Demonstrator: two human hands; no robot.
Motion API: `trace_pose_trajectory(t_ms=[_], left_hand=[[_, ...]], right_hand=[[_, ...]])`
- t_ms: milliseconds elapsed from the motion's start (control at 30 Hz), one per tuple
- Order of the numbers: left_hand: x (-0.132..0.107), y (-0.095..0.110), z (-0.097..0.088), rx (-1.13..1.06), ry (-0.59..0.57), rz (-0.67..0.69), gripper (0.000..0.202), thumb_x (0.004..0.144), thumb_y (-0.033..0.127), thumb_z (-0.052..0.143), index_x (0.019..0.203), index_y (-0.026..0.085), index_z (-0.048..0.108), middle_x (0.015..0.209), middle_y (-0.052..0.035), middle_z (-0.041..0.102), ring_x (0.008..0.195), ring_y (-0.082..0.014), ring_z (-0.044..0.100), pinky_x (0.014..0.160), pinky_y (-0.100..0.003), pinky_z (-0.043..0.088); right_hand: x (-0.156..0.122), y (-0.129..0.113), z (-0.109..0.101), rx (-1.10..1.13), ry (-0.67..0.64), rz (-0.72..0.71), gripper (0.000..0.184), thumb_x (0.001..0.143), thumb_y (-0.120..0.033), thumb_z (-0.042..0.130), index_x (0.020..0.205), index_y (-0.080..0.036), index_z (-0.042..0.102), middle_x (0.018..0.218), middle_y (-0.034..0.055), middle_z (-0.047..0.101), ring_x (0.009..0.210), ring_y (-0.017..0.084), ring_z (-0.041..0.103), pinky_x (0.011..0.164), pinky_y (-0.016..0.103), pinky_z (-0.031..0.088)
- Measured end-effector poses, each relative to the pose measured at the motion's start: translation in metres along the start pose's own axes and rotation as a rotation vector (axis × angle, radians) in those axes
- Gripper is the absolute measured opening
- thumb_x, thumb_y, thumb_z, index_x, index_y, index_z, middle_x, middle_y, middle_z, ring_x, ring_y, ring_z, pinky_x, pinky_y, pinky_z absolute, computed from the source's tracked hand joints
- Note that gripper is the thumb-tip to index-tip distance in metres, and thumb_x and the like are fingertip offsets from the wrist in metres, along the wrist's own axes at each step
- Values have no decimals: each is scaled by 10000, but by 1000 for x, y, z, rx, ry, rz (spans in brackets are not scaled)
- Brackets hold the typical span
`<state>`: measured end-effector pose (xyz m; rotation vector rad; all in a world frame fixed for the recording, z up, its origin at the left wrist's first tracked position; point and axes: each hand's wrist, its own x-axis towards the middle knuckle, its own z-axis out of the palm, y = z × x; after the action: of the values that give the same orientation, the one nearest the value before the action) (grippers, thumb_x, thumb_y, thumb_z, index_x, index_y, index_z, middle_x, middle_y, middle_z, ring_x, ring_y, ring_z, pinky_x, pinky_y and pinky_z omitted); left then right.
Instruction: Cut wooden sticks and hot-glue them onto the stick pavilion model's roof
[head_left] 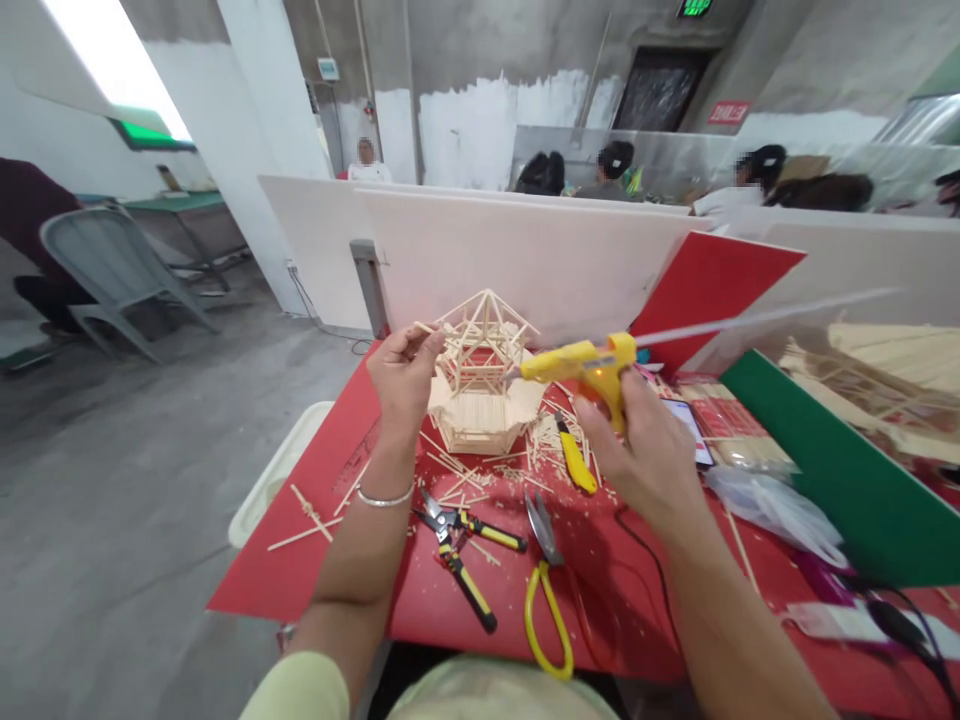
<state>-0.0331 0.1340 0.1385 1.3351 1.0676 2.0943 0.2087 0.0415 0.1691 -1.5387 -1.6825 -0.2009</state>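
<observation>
In the head view my right hand (637, 440) grips a yellow glue gun (577, 362) with a long clear glue stick out of its back. Its nozzle points left at a model pavilion (480, 425) built of thin wooden sticks, with a pointed open roof frame. My left hand (405, 375) is closed in a pinch at the roof's left side, on what looks like a short wooden stick (424, 327). Whether that stick touches the roof is hard to see. A yellow utility knife (576, 460) lies right of the model.
Pruning shears (457, 550) and yellow-handled scissors (547, 590) lie on the red tabletop (420, 620) among stick offcuts. At right are a green board (840, 480), a plastic bag (776, 505), a phone (688, 430) and stick packs (739, 425). White partitions (525, 240) stand behind.
</observation>
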Motion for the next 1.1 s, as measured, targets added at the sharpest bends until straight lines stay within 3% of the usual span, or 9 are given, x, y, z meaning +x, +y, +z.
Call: trace_pose_trajectory(t_ms=[133,300,700,1100], left_hand=[[6,-6,8,75,66,60,155,776,344,763,794,195,726,803,-19,724,669,-106,635,565,-221,509],[6,-13,13,100,64,69,162,782,351,754,783,193,721,763,-10,717,666,-106,635,600,-211,531],[5,-24,11,136,73,82,113,802,306,746,833,199,729,748,-12,711,648,-108,652,526,-203,507],[4,-23,11,120,51,59,110,811,293,735,848,191,720,756,-6,707,605,-99,662,508,-193,532]], right_hand=[[45,-26,21,-303,40,-262,413,986,-501,409,1200,-228,633,875,51,674,689,153,538,598,307,264],[59,-29,36,-459,44,-437,420,1001,-483,415,1252,-208,608,863,34,658,702,151,513,626,321,250],[68,-25,50,-476,63,-497,378,991,-459,446,1258,-234,590,883,28,647,687,143,475,627,323,214],[74,-34,44,-466,39,-526,393,994,-419,425,1278,-193,577,909,68,659,751,171,509,637,331,227]])
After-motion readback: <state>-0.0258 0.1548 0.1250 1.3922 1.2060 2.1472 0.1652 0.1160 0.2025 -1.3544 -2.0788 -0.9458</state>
